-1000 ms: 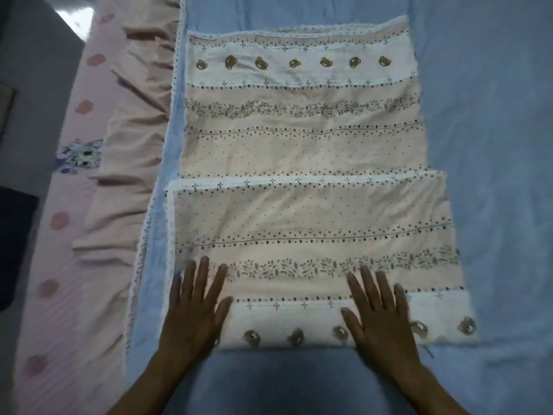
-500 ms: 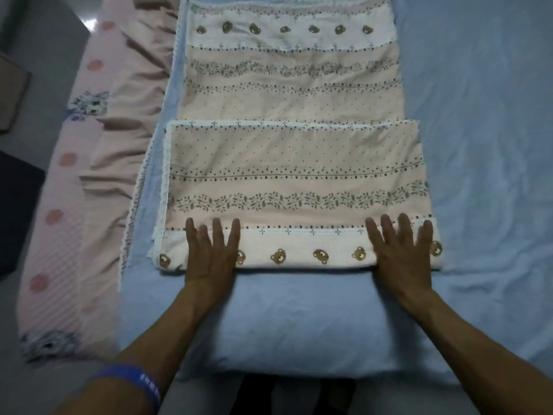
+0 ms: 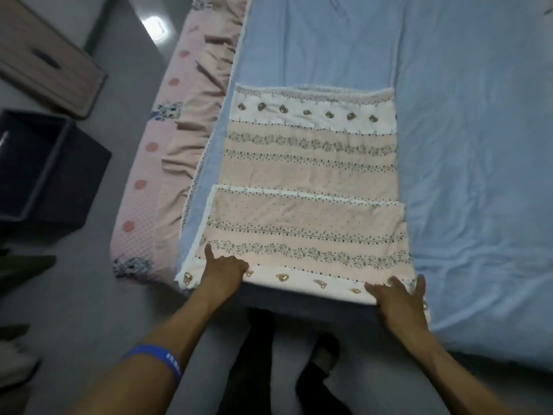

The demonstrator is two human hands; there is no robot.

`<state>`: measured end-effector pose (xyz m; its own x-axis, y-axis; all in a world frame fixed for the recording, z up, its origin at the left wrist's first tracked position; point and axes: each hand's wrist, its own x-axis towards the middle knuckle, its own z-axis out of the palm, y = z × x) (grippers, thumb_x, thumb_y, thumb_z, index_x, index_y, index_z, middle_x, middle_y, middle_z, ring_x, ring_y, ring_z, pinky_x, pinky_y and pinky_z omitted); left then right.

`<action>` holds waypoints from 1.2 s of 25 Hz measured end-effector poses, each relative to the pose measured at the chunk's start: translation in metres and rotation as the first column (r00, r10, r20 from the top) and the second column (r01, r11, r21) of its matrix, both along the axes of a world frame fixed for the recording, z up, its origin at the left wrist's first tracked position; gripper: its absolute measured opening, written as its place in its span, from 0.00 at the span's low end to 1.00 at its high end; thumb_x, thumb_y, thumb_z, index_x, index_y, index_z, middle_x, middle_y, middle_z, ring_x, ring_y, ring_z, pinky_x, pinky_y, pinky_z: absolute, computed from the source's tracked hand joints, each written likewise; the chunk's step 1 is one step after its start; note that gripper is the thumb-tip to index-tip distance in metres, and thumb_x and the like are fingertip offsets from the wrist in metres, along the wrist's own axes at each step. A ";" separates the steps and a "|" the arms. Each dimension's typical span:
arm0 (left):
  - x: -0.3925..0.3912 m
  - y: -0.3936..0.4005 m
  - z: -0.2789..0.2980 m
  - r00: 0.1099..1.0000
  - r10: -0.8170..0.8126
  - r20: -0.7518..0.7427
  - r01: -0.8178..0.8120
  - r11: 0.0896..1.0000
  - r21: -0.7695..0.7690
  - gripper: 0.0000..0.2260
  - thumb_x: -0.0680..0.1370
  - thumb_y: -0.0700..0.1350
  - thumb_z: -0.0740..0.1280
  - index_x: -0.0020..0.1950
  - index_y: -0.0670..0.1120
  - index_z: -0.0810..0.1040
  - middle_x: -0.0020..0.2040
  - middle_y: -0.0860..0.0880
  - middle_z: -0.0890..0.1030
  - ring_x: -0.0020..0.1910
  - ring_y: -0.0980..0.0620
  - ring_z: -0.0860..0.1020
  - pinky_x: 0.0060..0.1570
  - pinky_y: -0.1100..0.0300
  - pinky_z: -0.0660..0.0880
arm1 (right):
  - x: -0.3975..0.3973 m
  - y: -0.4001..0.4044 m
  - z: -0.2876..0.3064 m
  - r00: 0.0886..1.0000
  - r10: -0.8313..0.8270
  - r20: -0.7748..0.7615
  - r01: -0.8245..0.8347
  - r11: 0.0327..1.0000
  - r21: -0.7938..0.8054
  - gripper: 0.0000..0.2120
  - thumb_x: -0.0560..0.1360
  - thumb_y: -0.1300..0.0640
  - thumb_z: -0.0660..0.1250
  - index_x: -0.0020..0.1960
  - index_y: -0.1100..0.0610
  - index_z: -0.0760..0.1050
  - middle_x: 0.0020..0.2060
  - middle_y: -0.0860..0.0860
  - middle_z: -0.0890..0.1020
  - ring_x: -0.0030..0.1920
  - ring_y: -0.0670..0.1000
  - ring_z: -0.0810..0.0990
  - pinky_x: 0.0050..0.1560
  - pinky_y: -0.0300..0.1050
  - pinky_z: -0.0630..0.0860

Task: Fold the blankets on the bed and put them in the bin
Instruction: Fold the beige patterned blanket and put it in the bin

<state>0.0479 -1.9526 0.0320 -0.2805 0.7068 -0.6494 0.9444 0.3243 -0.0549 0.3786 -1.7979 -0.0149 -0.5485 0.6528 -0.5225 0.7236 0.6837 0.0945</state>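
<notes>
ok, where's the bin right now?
Head view, far left: the dark bin stands open on the floor beside the bed's pink skirt, just below the wooden drawer unit.

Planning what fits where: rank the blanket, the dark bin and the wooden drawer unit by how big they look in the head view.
1. blanket, clearly largest.
2. dark bin.
3. wooden drawer unit.
The bin and the drawer unit look close in size; both are cut off by the frame edge, so their order is unsure.
</notes>
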 end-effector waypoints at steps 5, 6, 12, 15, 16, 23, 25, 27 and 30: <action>0.015 -0.016 0.074 0.952 0.301 0.048 -0.297 0.951 -0.082 0.15 0.80 0.41 0.53 0.61 0.49 0.75 0.65 0.46 0.76 0.65 0.45 0.71 0.74 0.44 0.50 | 0.027 -0.015 0.083 0.992 -0.107 -0.074 0.088 0.971 -0.222 0.25 0.69 0.57 0.73 0.53 0.29 0.73 0.50 0.43 0.84 0.57 0.53 0.80 0.70 0.67 0.40; 0.004 -0.003 0.088 0.967 0.255 0.004 -0.255 0.967 -0.002 0.14 0.80 0.41 0.55 0.59 0.51 0.76 0.62 0.48 0.78 0.63 0.45 0.72 0.73 0.46 0.54 | 0.023 0.002 0.095 0.984 -0.132 -0.122 0.111 0.979 -0.170 0.30 0.60 0.61 0.79 0.50 0.32 0.75 0.40 0.44 0.84 0.47 0.54 0.83 0.67 0.67 0.54; -0.118 0.143 0.123 0.986 0.153 -0.070 -0.123 0.938 0.323 0.12 0.81 0.43 0.55 0.54 0.50 0.78 0.55 0.45 0.81 0.59 0.43 0.76 0.69 0.49 0.58 | -0.078 0.184 0.157 0.950 -0.184 -0.251 0.225 0.964 0.144 0.10 0.72 0.58 0.66 0.50 0.44 0.78 0.42 0.47 0.84 0.49 0.53 0.81 0.65 0.55 0.56; -0.179 0.222 0.090 0.994 0.038 -0.102 -0.007 0.957 0.289 0.10 0.80 0.43 0.55 0.48 0.51 0.76 0.51 0.48 0.81 0.52 0.46 0.77 0.69 0.47 0.59 | -0.124 0.277 0.140 0.923 -0.213 -0.320 0.250 0.965 0.080 0.08 0.77 0.57 0.61 0.52 0.46 0.76 0.48 0.48 0.84 0.54 0.54 0.80 0.59 0.51 0.58; -0.197 0.248 0.073 0.995 0.013 -0.103 0.015 0.964 0.265 0.08 0.79 0.43 0.57 0.47 0.51 0.75 0.50 0.48 0.81 0.52 0.47 0.77 0.68 0.47 0.60 | -0.138 0.307 0.121 0.927 -0.219 -0.305 0.251 0.966 0.069 0.08 0.79 0.55 0.60 0.54 0.46 0.76 0.51 0.49 0.83 0.56 0.55 0.79 0.55 0.50 0.58; -0.263 0.363 -0.054 0.977 -0.114 -0.180 0.163 0.945 0.283 0.11 0.79 0.46 0.63 0.58 0.45 0.79 0.60 0.47 0.80 0.57 0.44 0.77 0.54 0.52 0.73 | -0.186 0.421 -0.027 0.918 -0.177 -0.355 0.213 0.975 0.067 0.07 0.81 0.56 0.58 0.51 0.48 0.74 0.53 0.52 0.82 0.56 0.58 0.78 0.49 0.49 0.53; -0.272 0.366 -0.074 0.988 -0.108 -0.113 0.139 0.938 0.318 0.17 0.76 0.50 0.63 0.57 0.40 0.79 0.58 0.42 0.80 0.56 0.41 0.78 0.54 0.47 0.73 | -0.190 0.430 -0.052 0.920 -0.124 -0.371 0.170 0.981 0.094 0.08 0.81 0.58 0.58 0.52 0.49 0.75 0.51 0.52 0.83 0.54 0.59 0.78 0.47 0.48 0.52; -0.279 0.371 -0.078 0.997 -0.063 -0.039 0.072 0.940 0.334 0.19 0.73 0.51 0.62 0.53 0.38 0.80 0.55 0.40 0.81 0.55 0.39 0.78 0.53 0.45 0.73 | -0.193 0.440 -0.062 0.931 -0.081 -0.355 0.128 0.986 0.110 0.10 0.80 0.60 0.57 0.54 0.50 0.75 0.49 0.53 0.82 0.52 0.59 0.76 0.49 0.50 0.54; -0.279 0.384 -0.085 0.992 0.046 -0.116 0.000 0.931 0.366 0.08 0.78 0.46 0.64 0.53 0.43 0.77 0.55 0.41 0.79 0.55 0.40 0.76 0.61 0.43 0.68 | -0.208 0.446 -0.067 0.927 -0.145 -0.346 0.217 0.959 0.182 0.12 0.78 0.62 0.59 0.58 0.53 0.73 0.54 0.56 0.80 0.56 0.61 0.73 0.58 0.55 0.59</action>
<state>-0.2316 -1.5684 -0.0534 -0.3595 0.8808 -0.3083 0.9301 0.3649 -0.0420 0.1704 -1.3518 -0.0816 -0.5262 0.8327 -0.1725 0.8483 0.5280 -0.0388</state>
